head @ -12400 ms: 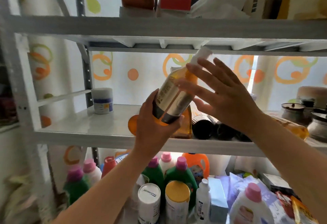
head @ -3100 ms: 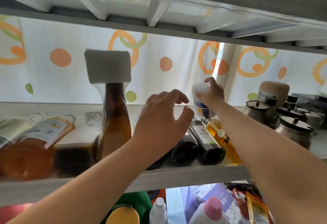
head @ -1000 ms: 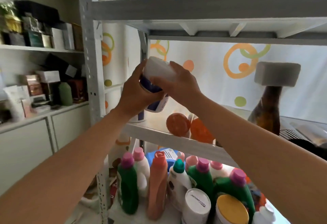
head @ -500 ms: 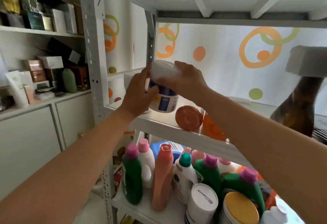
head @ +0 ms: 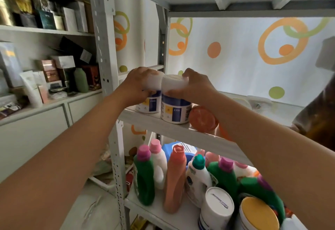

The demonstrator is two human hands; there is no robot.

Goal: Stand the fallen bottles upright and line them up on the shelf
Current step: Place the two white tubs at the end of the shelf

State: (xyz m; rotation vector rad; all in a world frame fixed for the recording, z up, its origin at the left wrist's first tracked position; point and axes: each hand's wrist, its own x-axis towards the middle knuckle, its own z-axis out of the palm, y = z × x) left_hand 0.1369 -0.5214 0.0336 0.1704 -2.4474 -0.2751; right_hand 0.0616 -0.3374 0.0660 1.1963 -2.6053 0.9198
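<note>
One wide-angle camera on the person's head faces forward and a little down, close to the left front end of the white shelf (head: 181, 133).

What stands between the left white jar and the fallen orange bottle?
Head view: a second white jar, held by the right hand; the left hand holds the left white jar.

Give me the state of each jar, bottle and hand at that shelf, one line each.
Left jar: upright on the shelf.
Right jar: upright, beside the left jar.
Orange bottle: lying on its side, next to the right jar.
Left hand: grips the left jar's lid.
Right hand: grips the right jar's lid.
Green detergent bottle: upright on the lower shelf.
</note>
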